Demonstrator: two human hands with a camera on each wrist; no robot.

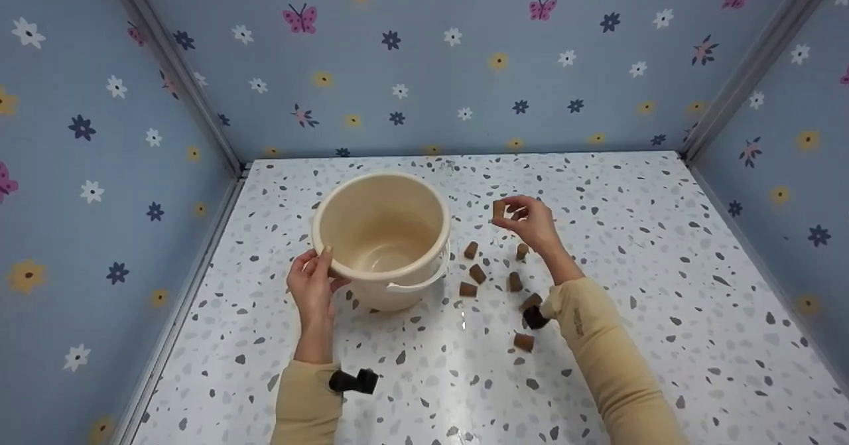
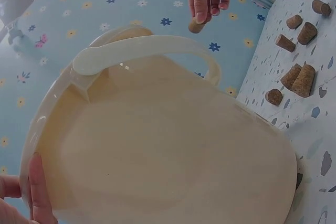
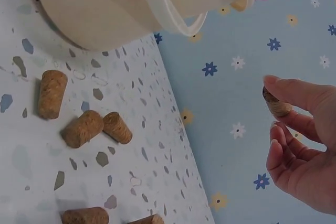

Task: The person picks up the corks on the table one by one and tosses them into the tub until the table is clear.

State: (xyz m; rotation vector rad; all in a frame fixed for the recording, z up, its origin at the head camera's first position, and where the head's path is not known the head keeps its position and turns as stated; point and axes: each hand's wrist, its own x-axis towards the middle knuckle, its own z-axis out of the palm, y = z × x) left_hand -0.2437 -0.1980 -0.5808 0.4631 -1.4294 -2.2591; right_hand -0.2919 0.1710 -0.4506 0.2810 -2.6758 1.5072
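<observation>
A cream plastic bucket [image 1: 391, 292] with a white handle [image 1: 424, 280] stands on the speckled table, and no objects show on the part of its floor in view. My left hand [image 1: 313, 282] grips the bucket's near-left rim, thumb on top and fingers against the outer wall. To the right of the bucket, my right hand [image 1: 534, 223] pinches a cork [image 1: 499, 209] between thumb and fingertips above the table. The same cork [image 3: 275, 103] shows in the right wrist view. Several loose corks [image 1: 477, 273] lie on the table below and left of the right hand.
The white table [image 1: 630, 233] has grey speckles. Blue flowered panels [image 1: 431, 54] rise behind it and at both sides, with grey metal posts [image 1: 179, 67] at the corners. Black wrist cameras [image 1: 355, 381] are strapped at both sleeves. One cork [image 1: 524, 342] lies nearer the front.
</observation>
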